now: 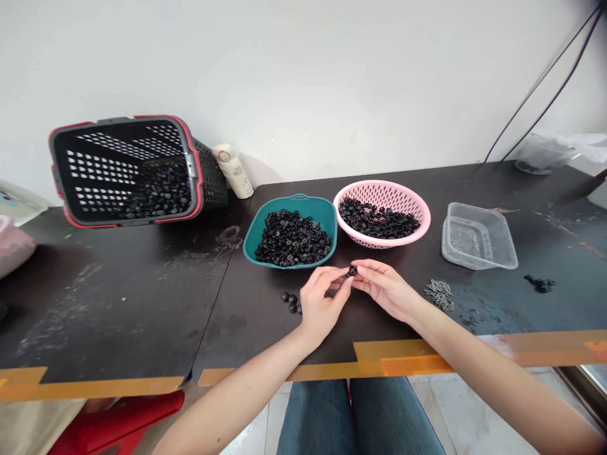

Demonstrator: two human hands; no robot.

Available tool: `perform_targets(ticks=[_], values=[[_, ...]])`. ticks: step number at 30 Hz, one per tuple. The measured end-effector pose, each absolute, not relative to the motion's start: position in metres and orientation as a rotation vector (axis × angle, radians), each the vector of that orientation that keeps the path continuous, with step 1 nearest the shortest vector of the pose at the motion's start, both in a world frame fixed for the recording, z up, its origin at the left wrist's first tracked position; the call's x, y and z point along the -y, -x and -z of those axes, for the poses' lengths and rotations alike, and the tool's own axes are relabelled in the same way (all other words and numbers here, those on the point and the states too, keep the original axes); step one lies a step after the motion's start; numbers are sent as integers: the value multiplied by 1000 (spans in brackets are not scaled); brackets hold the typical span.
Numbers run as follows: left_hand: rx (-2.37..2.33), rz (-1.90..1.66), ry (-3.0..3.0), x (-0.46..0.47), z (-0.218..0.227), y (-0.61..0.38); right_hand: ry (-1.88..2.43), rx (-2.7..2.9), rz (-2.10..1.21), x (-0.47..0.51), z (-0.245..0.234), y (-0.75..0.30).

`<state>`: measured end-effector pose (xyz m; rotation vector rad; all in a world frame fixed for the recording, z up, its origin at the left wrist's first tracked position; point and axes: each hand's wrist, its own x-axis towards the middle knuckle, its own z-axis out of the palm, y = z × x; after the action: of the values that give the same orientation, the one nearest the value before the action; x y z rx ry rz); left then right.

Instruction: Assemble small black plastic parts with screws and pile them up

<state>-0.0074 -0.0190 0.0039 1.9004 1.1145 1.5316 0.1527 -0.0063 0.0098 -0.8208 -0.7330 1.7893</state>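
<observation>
Pinching black part (351, 271) btwn hands (322, 297) (386, 289)

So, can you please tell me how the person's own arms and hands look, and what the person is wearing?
The left hand and right hand are bare, with no gloves, rings or watch visible. The left forearm and right forearm show no sleeves. The legs below wear blue denim jeans.

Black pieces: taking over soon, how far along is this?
Probably done: the pink colander and teal basket, both heaped. In hand: one black piece, held by the left hand and right hand. Remaining: loose pieces on the table and the pile in the tipped crate.
</observation>
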Motion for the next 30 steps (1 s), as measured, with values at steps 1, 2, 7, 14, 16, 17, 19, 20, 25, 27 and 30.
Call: perform_targets(ticks=[1, 2, 7, 14, 16, 17, 19, 20, 25, 27, 30], values=[[-1119, -1534, -1899, 19, -4, 7, 825, 734, -1786, 6, -10, -153], [-1124, -1533, -1898, 19, -4, 7, 826, 735, -1785, 6, -10, -153], [-1119, -1524, -1895, 18, -3, 7, 818, 722, -1778, 6, -10, -153], [-1130, -1510, -1900, 18, -2, 7, 830, 699, -1769, 6, -10, -152], [-1134, -1495, -1902, 18, -2, 7, 835, 701, -1769, 6, -10, -152], [-1136, -1490, -1901, 18, -2, 7, 836, 704, -1770, 6, -10, -152], [-1137, -1486, -1897, 17, -2, 7, 837, 713, -1771, 6, -9, -152], [-1135, -1486, -1895, 17, -2, 7, 839, 718, -1770, 6, -9, -152], [-1141, -1487, -1883, 17, -2, 7, 866, 750, -1743, 7, -7, -151], [-1146, -1488, -1873, 17, -2, 7, 872, 770, -1730, 8, -8, -150], [-1114, -1502, -1887, 17, -2, 8, 882, 813, -1708, 9, -11, -149]])
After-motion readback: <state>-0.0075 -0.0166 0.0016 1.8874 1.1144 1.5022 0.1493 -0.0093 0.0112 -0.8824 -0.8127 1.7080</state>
